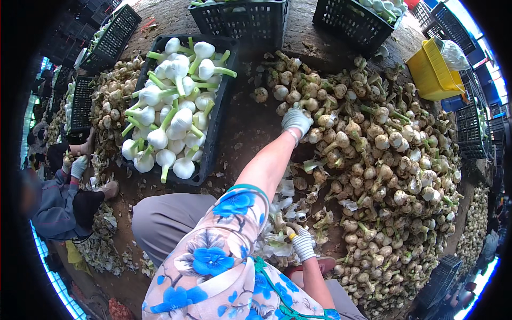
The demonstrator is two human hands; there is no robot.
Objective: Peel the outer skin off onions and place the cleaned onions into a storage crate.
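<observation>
My left hand (297, 121), in a whitish knit glove, reaches out to the near side of a large heap of unpeeled garlic bulbs (376, 148); its fingers are on a dirty bulb (310, 105), and the glove hides how firmly they close. Lower down, my right hand (303, 245), in a striped glove with worn dark fingertips, holds a small tool with a yellow part (292, 236), its blade not clearly visible. Loose garlic skins (286, 208) lie beside that hand. Cleaned white garlic bulbs with green stems (182, 120) fill a black plastic crate (206, 160) at the left.
More black crates (240, 24) with garlic stand at the far side. A yellow plastic bin (434, 72) is at the upper right. A co-worker in a grey jacket (60, 208) sits at the left beside another garlic heap (116, 88). My shoe (326, 264) is close to the main heap.
</observation>
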